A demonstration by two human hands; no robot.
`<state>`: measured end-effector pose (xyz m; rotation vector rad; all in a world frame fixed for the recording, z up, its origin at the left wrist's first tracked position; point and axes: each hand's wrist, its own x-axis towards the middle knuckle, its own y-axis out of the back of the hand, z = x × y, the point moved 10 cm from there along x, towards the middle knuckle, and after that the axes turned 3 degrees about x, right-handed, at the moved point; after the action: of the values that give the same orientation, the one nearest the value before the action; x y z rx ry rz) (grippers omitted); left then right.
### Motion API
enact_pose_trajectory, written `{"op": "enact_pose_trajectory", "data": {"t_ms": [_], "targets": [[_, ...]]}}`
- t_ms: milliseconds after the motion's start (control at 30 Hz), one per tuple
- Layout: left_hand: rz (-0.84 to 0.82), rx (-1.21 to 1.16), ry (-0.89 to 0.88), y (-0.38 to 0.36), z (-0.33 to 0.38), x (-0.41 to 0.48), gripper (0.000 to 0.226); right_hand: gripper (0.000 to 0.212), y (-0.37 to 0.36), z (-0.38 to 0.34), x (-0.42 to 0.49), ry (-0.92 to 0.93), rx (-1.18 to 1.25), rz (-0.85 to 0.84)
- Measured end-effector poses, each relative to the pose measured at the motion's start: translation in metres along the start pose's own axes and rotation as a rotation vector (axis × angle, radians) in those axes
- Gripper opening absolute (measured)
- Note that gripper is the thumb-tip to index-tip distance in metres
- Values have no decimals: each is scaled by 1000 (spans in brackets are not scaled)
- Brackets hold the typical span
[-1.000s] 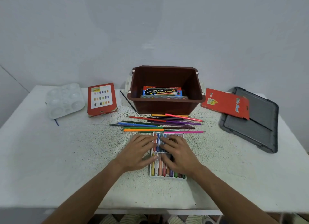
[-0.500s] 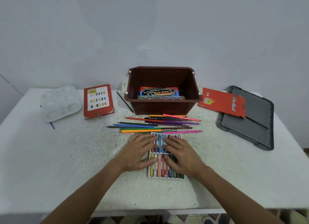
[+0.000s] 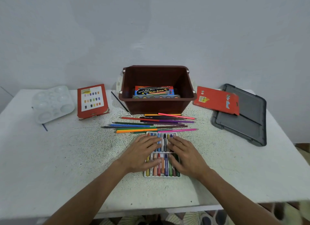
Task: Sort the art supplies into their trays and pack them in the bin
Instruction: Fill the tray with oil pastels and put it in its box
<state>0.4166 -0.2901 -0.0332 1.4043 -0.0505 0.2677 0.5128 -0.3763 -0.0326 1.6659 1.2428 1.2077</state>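
A white tray of crayons [image 3: 161,175] lies in front of me, with two rows of coloured sticks. My left hand [image 3: 142,153] rests flat on its left side and my right hand [image 3: 186,155] lies flat on its right side, fingers straight. Just beyond the tray, several loose coloured pencils [image 3: 151,124] lie across the table. Behind them stands a brown bin [image 3: 156,105] holding a water colour box [image 3: 153,91] and a paint set.
A white paint palette [image 3: 52,103] and a red crayon box [image 3: 92,101] lie at the left. A thin brush [image 3: 120,103] leans by the bin. At the right, a red pencil sleeve [image 3: 217,99] lies on the grey lid [image 3: 243,119].
Both hands have stayed on the crayon tray, with the fingers shifted slightly apart over the upper row. The view has drifted a little.
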Motion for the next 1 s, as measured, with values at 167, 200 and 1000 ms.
{"op": "enact_pose_trajectory", "data": {"t_ms": [167,200,1000], "targets": [[18,-34,22,1,-2,3,58,43,7,1,-2,1,10,11],[21,-41,34,2,-3,4,58,42,10,4,-3,-11,10,21],[-192,34,15,-12,3,0,65,37,21,-1,11,-62,-69,6]]}}
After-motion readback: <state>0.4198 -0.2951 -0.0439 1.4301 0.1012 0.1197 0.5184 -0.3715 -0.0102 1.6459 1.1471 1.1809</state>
